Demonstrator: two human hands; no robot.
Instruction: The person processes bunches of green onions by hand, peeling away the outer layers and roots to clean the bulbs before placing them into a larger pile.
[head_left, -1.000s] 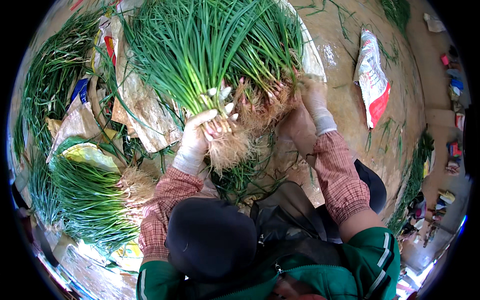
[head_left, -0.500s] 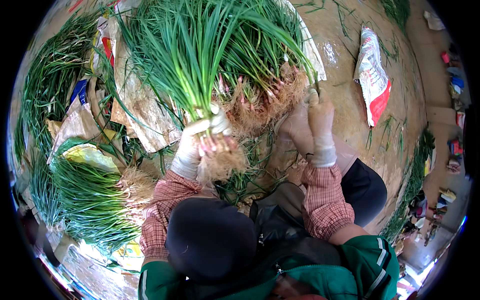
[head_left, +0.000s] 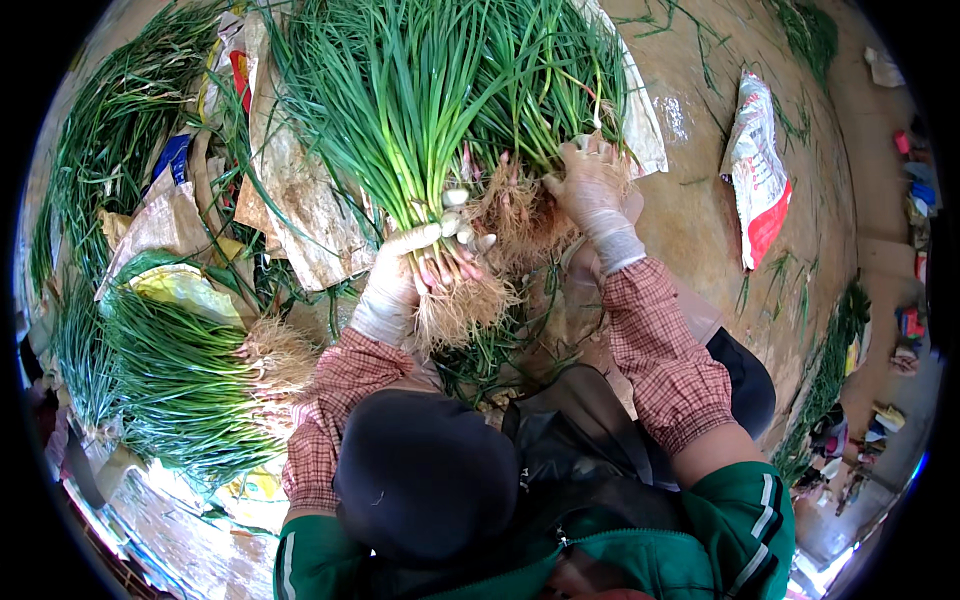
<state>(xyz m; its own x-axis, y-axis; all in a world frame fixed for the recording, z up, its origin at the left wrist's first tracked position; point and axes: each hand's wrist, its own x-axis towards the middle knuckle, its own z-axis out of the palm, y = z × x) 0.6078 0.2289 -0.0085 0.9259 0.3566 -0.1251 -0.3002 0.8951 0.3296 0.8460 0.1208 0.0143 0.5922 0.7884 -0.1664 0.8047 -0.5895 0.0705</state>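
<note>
Brown floor (head_left: pixel 690 220) spreads around me. Straight ahead, a big pile of spring onions (head_left: pixel 560 70) lies on a pale sheet (head_left: pixel 644 115), leaves pointing away, roots toward me. Loose green leaves (head_left: pixel 110 130) are heaped at far left; nearer me on that side lies a smaller pile of onions (head_left: pixel 180 370). Off to the right lies a white and red bag (head_left: pixel 758 180). In front of the big pile is a bunch of onions (head_left: pixel 420 180), my left hand (head_left: pixel 400 270) clamped around it just above the bulbs. My right hand (head_left: pixel 592 185) is bent over the root end of the big pile; I cannot tell whether it grips anything.
</note>
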